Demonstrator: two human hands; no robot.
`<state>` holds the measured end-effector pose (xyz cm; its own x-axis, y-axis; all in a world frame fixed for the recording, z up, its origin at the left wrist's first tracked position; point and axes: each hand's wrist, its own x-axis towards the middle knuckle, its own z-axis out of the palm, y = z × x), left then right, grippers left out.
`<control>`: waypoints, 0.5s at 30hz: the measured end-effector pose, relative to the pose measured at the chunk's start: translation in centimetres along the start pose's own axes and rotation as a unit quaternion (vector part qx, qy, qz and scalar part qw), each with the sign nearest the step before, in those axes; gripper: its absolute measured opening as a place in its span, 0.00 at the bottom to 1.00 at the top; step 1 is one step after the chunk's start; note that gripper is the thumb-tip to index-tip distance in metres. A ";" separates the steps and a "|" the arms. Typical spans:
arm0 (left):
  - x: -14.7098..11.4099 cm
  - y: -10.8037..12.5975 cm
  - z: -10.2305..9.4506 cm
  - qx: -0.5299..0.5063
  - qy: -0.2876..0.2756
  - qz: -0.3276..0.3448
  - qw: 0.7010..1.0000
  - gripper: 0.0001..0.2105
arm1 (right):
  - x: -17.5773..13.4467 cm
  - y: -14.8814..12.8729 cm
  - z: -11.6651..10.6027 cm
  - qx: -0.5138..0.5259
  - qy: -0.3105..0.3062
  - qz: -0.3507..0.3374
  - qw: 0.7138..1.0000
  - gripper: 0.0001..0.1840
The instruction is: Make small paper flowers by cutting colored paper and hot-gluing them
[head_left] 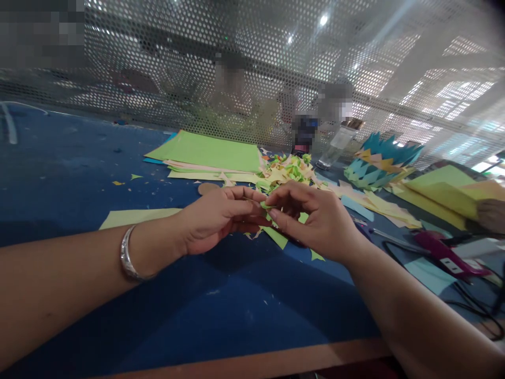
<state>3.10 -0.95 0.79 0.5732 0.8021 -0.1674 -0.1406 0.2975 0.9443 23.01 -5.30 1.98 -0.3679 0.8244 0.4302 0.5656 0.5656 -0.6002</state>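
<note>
A small piece of green paper (265, 205) is pinched between my two hands above the blue table (236, 295). My left hand (221, 213), with a silver bangle at the wrist, comes from the left, its fingers closed at the paper's edge. From the other side my right hand (319, 218) grips the same piece between thumb and fingers. Below the hands lies a green paper strip (277, 238), partly hidden by them. Just beyond them is a heap of yellow and green paper scraps (292, 171).
Behind lies a stack of green sheets (213, 152). To the right stand a clear jar (335, 147) and a blue-and-yellow zigzag paper ring (384, 163). A purple glue gun (445, 252) with black cords lies near my right forearm. Another person's hand (491, 215) is at the right edge.
</note>
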 end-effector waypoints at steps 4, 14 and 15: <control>0.0 0.1 0.3 -0.002 0.033 0.029 0.999 0.03 | -0.1 0.0 0.4 0.011 0.020 -0.006 1.000 0.08; 0.1 -0.6 -1.0 0.230 0.105 0.243 0.937 0.10 | 0.1 0.5 0.6 0.008 0.040 0.012 0.999 0.15; 0.1 -0.6 -1.0 0.241 0.102 0.244 0.934 0.10 | 0.1 0.4 0.6 0.008 0.041 0.012 0.999 0.15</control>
<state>2.40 -0.57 -0.06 0.3637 0.8775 0.3126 0.0618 -0.3576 0.9318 22.79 -4.95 1.37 -0.2921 0.8329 0.4701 0.5613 0.5472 -0.6209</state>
